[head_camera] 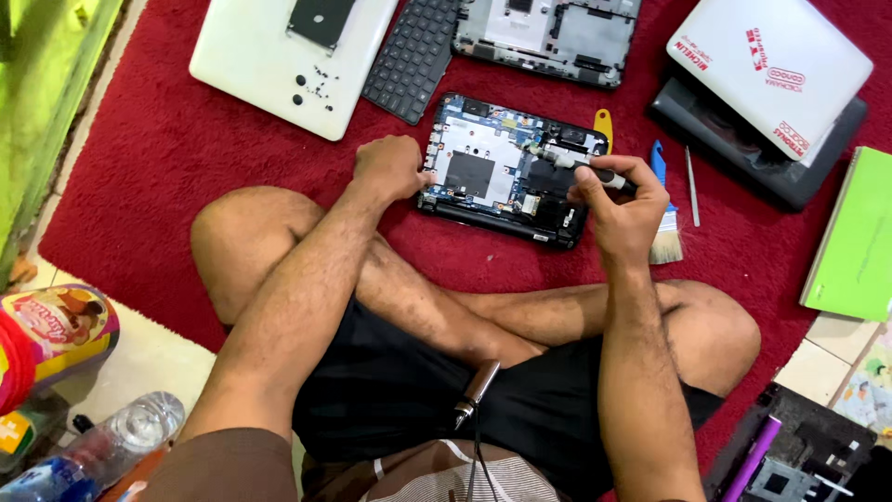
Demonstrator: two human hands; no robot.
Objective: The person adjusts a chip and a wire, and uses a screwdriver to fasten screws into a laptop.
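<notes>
An opened small laptop base point(483, 167) with a blue circuit board and a silver plate lies on the red carpet point(149, 158) in front of my crossed legs. My left hand point(390, 167) rests in a fist on its left edge, steadying it. My right hand point(618, 200) grips a black-and-silver screwdriver point(585, 167), whose tip points left onto the board's upper right area. A paintbrush point(664, 232) with a blue handle lies just right of that hand, partly hidden by it.
A white laptop lid point(269, 65), a black keyboard point(413, 56) and another opened chassis point(548, 33) lie beyond. Two stacked closed laptops point(771, 84) and a green book point(855, 242) sit right. A plastic bottle point(102, 446) and snack bag point(56, 325) lie left.
</notes>
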